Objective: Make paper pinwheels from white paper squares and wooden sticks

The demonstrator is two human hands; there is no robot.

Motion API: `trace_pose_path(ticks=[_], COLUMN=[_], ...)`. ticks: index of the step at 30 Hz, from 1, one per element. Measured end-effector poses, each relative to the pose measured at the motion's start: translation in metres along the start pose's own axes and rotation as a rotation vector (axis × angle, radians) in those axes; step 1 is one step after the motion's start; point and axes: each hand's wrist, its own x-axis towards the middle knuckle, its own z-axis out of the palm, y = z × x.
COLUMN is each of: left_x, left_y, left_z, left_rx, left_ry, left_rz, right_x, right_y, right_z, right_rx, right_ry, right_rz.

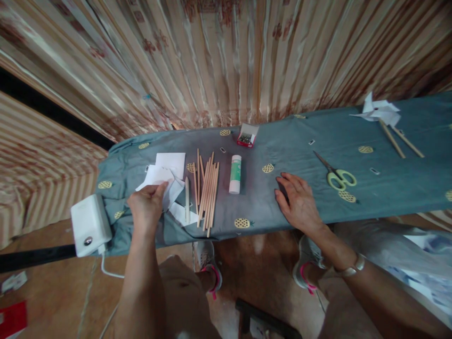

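At the left of the cloth-covered table, my left hand (147,202) pinches the edge of a white paper sheet (158,175) that lies on a small pile of papers (173,161). My right hand (298,201) rests on the cloth with its fingers stretched out and nothing in them. Right of the papers lie a pale pointed stick (187,200) and a bunch of thin wooden sticks (208,190). Between my hands is a glue stick (235,174) with a green label. Green-handled scissors (339,178) lie to the right of my right hand.
A small red box of metal pins (246,136) stands open near the back edge. Paper pinwheels (377,112) on sticks lie far right. A white power bank (91,223) with a cable sits at the left corner. A striped curtain (226,61) hangs behind the table (271,207).
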Motion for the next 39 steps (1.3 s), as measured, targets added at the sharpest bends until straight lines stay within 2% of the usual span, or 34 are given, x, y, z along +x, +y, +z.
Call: trace_pose_path(ticks=[4, 12, 21, 30, 39], left_x=[-0.001, -0.007, -0.006, -0.008, -0.009], left_y=[0.002, 0.021, 0.023, 0.033, 0.027], left_z=[0.002, 0.006, 0.022, 0.014, 0.016], left_rx=[-0.019, -0.091, -0.016, 0.031, -0.047], left_ry=[0.011, 0.094, -0.007, 0.007, 0.000], left_rz=[-0.024, -0.032, -0.083, -0.083, -0.126], right_x=[0.000, 0.001, 0.001, 0.002, 0.002], right_y=[0.000, 0.001, -0.001, -0.001, 0.000], right_z=[0.000, 0.000, 0.000, -0.001, 0.000], right_rx=[0.003, 0.000, -0.007, -0.025, -0.022], right_ry=[-0.002, -0.016, -0.016, -0.016, -0.007], right_rz=[-0.001, 0.008, 0.005, -0.005, -0.016])
